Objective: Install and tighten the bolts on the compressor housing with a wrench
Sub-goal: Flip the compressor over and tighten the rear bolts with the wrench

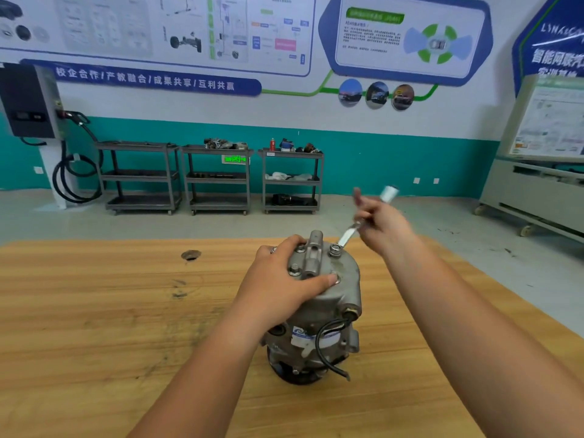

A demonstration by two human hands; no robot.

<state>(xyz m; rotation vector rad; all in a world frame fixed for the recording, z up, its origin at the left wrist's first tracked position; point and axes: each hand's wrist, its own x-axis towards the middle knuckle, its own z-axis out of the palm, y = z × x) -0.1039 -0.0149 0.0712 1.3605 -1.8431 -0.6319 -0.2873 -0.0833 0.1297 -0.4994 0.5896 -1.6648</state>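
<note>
While the left hand (pixel 278 279) lies clamped over the top of the compressor housing (pixel 328 311), fingers bent over its far-left rim and thumb stretched across the cap, the right hand (pixel 384 224) is closed round the shaft of a wrench (pixel 346 237) with the index finger lifted clear. That hand is blurred.

The wrench is a slim bright steel bar. Its lower end sits on a bolt at the far-right of the cap, and its long axis runs up and away to the right, ending in a short silver cylinder beyond the knuckles.

The housing is dull grey cast metal, standing upright near the middle of a wooden table (pixel 94 311), long axis vertical, with its black pulley end (pixel 297 377) down on the wood. A raised port block (pixel 313 251) crosses the cap. A blue-and-white label (pixel 300 335) and one looped black cable (pixel 325 346) sit on the near side.

Four bolts (pixel 294 269) show plainly on the cap: two left of the block, one under the wrench, one at the thumb tip. A fifth may sit between the fingers at the rim, but I cannot tell.

One dark hole (pixel 190 255) marks the tabletop to the left. Three grey carts (pixel 218 180) stand along the far wall.
</note>
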